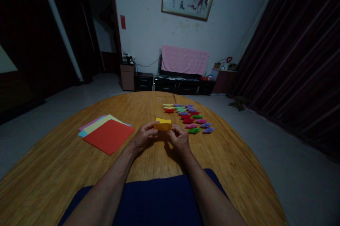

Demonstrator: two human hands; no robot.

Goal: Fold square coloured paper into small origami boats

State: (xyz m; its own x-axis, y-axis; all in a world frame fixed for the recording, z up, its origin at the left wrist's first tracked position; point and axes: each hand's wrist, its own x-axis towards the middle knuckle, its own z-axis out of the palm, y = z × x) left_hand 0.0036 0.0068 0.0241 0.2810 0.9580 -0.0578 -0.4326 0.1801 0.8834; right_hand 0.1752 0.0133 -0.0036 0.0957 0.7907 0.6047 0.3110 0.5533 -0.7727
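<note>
Two hands pinch one folded yellow paper (163, 125) above the round wooden table (225, 158).

The left hand (143, 137) grips its left end, the right hand (180, 138) its right end. Folded paper boats (190, 118) lie at two o'clock; a stack of flat sheets (107, 133) lies at ten o'clock.

Both forearms are bare, with no sleeves showing (none reach the wrists). The left hand (143, 136) and right hand (180, 139) wear no rings or gloves. Dark navy cloth (156, 201) covers the lap at the bottom centre.
</note>
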